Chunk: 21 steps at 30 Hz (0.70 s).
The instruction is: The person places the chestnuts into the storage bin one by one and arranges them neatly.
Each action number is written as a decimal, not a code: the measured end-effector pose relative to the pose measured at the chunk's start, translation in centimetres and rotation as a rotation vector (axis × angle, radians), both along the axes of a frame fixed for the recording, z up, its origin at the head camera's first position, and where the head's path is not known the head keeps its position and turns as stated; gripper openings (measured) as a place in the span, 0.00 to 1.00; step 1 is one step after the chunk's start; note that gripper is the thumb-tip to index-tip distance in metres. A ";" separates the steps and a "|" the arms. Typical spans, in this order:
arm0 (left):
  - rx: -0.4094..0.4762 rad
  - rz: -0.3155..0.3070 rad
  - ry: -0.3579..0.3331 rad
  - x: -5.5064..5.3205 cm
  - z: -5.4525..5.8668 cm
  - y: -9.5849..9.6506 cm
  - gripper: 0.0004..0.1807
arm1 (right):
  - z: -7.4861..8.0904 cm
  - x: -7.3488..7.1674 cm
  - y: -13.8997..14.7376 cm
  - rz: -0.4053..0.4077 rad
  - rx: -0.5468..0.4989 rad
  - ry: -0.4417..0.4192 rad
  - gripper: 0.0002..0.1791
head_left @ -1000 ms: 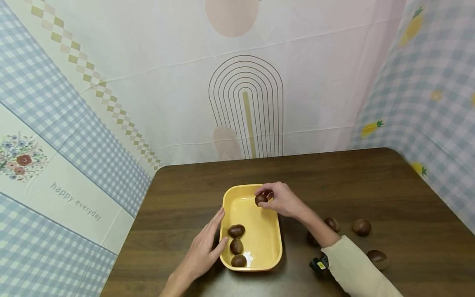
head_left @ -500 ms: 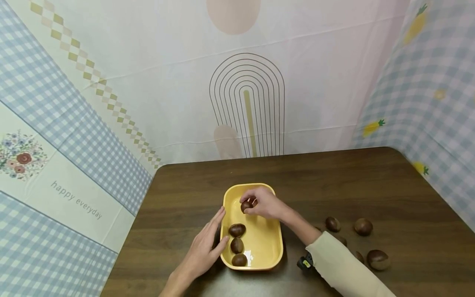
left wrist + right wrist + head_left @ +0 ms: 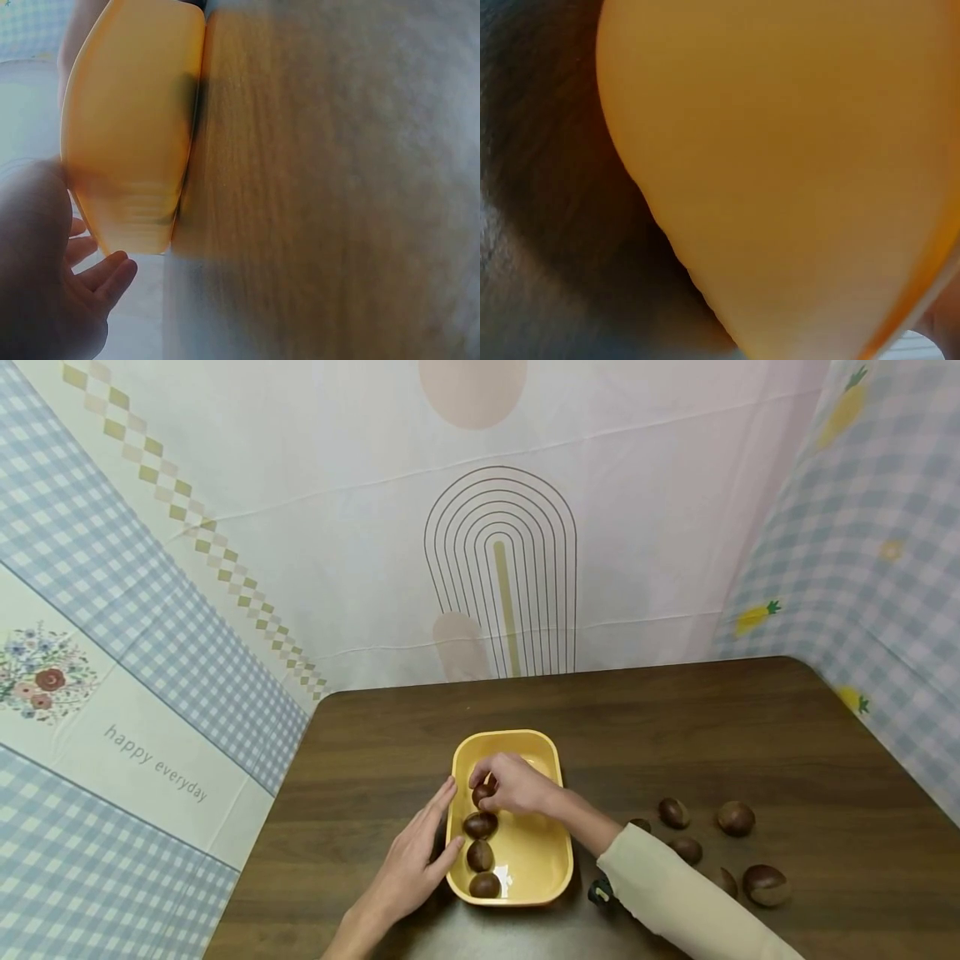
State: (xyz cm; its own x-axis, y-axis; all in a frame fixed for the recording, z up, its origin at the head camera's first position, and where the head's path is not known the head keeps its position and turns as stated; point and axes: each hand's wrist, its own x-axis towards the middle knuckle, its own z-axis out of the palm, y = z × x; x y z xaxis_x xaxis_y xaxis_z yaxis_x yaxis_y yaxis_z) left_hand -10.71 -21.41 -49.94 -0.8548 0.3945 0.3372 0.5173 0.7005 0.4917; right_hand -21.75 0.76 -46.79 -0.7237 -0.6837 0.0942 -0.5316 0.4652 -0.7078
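Observation:
My right hand [image 3: 513,783] reaches into a yellow rectangular dish [image 3: 564,860] and pinches a brown chestnut [image 3: 483,794] low beside its left wall. Directly in front of it, three more chestnuts [image 3: 480,855] lie in a line along that wall. My left hand [image 3: 411,864] rests against the dish's left side, fingers extended and the thumb at the rim. The left wrist view shows the dish's outer wall [image 3: 135,112] beside the left fingers [image 3: 116,283]. In the right wrist view the outer wall [image 3: 780,150] fills most of the picture, and the held chestnut is hidden.
Several chestnuts [image 3: 735,818] lie loose on the dark wooden table [image 3: 675,718] to the right, some partly behind the right sleeve [image 3: 675,893]. A black wrist strap [image 3: 600,892] shows beneath that forearm. Patterned cloth [image 3: 360,543] hangs behind and at both sides.
My right hand has carried the chestnut from the dish's far right corner left and nearer, down beside the row of chestnuts. The left hand has stayed put.

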 end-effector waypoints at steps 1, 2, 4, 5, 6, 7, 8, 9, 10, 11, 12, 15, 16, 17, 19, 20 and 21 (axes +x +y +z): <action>0.000 0.000 -0.001 0.0 0.0 0.0 0.40 | 0.0 0.0 -0.2 0.005 0.010 0.005 0.12; -0.001 0.000 -0.001 0.0 0.0 -0.1 0.40 | -0.1 0.1 -0.3 0.007 0.016 0.011 0.12; 0.001 -0.003 -0.008 0.0 0.0 -0.1 0.40 | -0.1 0.1 -0.5 0.009 0.022 0.016 0.13; 0.004 -0.003 -0.014 0.0 0.0 -0.1 0.40 | -0.2 0.1 -0.6 0.007 0.026 0.016 0.13; 0.007 -0.002 -0.021 0.0 0.0 -0.1 0.40 | -0.2 0.0 -0.7 0.009 0.025 0.019 0.13; 0.009 -0.002 -0.026 0.0 0.0 -0.1 0.40 | -0.3 0.0 -0.7 0.010 0.026 0.020 0.13; 0.009 0.000 -0.025 0.0 0.0 -0.1 0.39 | -0.3 0.0 -0.8 0.012 0.024 0.017 0.13; 0.011 0.001 -0.027 0.0 -0.1 -0.1 0.39 | -0.4 -0.1 -0.8 0.014 0.021 0.011 0.13; 0.011 0.002 -0.027 0.0 -0.1 -0.1 0.39 | -0.4 -0.1 -0.9 0.015 0.019 0.000 0.12; 0.011 0.003 -0.023 0.0 -0.1 -0.1 0.39 | -0.5 -0.1 -0.9 0.014 0.015 -0.006 0.12; 0.009 0.004 -0.017 0.1 -0.1 -0.1 0.39 | -0.6 -0.2 -1.0 0.016 0.010 -0.015 0.12; 0.009 0.003 -0.003 0.1 -0.2 0.0 0.39 | -0.7 -0.1 -1.0 0.012 0.000 -0.046 0.12; 0.009 0.003 0.002 0.1 -0.2 0.0 0.39 | -0.7 -0.1 -1.0 0.012 -0.001 -0.052 0.12; 0.009 0.003 0.007 0.1 -0.2 0.0 0.39 | -0.7 -0.1 -1.0 0.012 -0.004 -0.056 0.12; 0.008 0.004 0.014 0.1 -0.2 0.1 0.38 | -0.6 0.0 -0.9 0.007 0.001 -0.061 0.12; 0.007 0.003 0.017 0.1 -0.2 0.1 0.38 | -0.5 0.1 -0.8 0.003 0.005 -0.061 0.12; 0.007 0.003 0.017 0.1 -0.2 0.1 0.38 | -0.4 0.1 -0.7 -0.002 0.007 -0.059 0.13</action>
